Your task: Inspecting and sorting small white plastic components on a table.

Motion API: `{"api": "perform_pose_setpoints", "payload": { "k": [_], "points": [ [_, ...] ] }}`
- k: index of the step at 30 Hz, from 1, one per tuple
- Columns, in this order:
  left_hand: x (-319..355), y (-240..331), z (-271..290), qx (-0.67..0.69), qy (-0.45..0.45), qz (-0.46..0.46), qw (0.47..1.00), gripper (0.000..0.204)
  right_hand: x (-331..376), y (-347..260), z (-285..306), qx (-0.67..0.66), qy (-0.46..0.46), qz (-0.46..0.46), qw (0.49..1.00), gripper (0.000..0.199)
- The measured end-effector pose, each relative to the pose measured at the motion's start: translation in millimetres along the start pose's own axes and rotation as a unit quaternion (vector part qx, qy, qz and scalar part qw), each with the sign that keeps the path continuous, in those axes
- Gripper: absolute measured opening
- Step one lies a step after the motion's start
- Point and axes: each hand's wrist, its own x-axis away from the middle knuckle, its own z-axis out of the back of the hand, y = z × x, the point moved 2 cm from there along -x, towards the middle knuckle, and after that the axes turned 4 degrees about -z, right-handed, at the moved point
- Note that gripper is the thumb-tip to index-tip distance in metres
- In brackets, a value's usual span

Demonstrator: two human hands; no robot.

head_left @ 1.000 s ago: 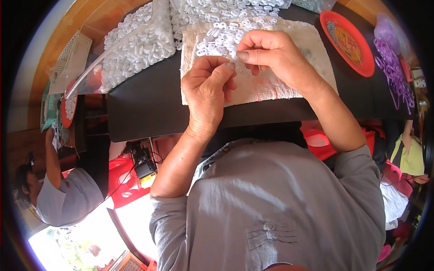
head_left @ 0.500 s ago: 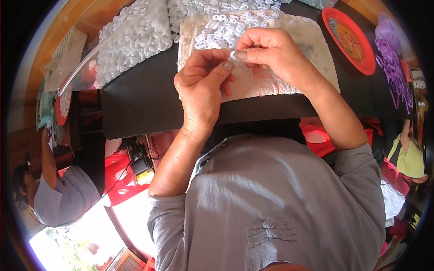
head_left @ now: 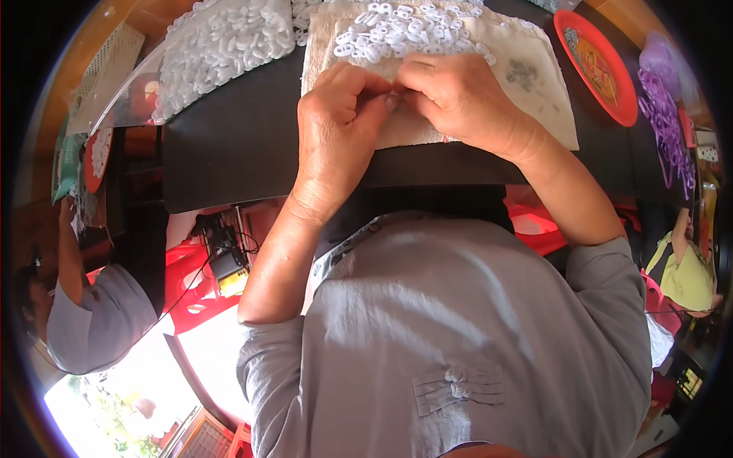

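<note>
My left hand (head_left: 336, 126) and my right hand (head_left: 462, 99) meet fingertip to fingertip over the front of a cream cloth (head_left: 553, 95). Both are closed in a pinch, thumbs against bent forefingers. What sits between the fingertips is hidden by the fingers. Just beyond my knuckles lies a loose pile of small white plastic pieces (head_left: 408, 32), oval with holes in them. Right of my right hand, a scatter of small dark grey bits (head_left: 523, 75) rests on the same cloth.
A clear plastic bag of white pieces (head_left: 225, 49) stands at the left on the black table (head_left: 229, 164). On the right are a red plate (head_left: 628, 113) holding small yellowish and grey parts, and purple cords (head_left: 663, 107). Co-workers sit left (head_left: 103, 313) and right (head_left: 687, 275).
My hands have drawn together and turned, backs upward. The white piece seen between my fingertips earlier no longer shows. The view has shifted slightly.
</note>
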Motion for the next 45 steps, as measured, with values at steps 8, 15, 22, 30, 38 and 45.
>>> {"api": "perform_pose_setpoints", "payload": {
  "k": [8,15,22,30,38,45],
  "points": [
    [-6.5,-2.5,4.5,0.018,-0.017,0.052,0.998,0.008,-0.2,3.1,-2.3,-0.005,0.011,0.018,1.000,0.012],
    [-11.6,-6.8,5.0,0.017,-0.039,0.065,0.997,0.009,-0.9,4.3,-2.6,-0.021,0.017,0.010,1.000,0.011],
    [-10.8,-7.7,7.3,0.040,-0.047,0.067,0.996,0.012,-1.0,4.3,-3.1,-0.030,0.013,0.004,0.999,0.009],
    [-10.3,-3.0,8.3,0.023,-0.058,0.076,0.995,0.014,0.0,3.1,-4.4,-0.030,0.021,0.004,0.999,0.008],
    [-10.7,-3.9,4.8,-0.011,-0.065,0.053,0.996,0.013,2.5,3.1,-12.9,0.005,0.051,0.041,0.998,0.012],
    [-13.3,-3.5,7.4,0.001,-0.094,0.050,0.994,0.011,2.5,0.1,-16.5,0.032,0.067,0.068,0.995,0.014]
  ]
}}
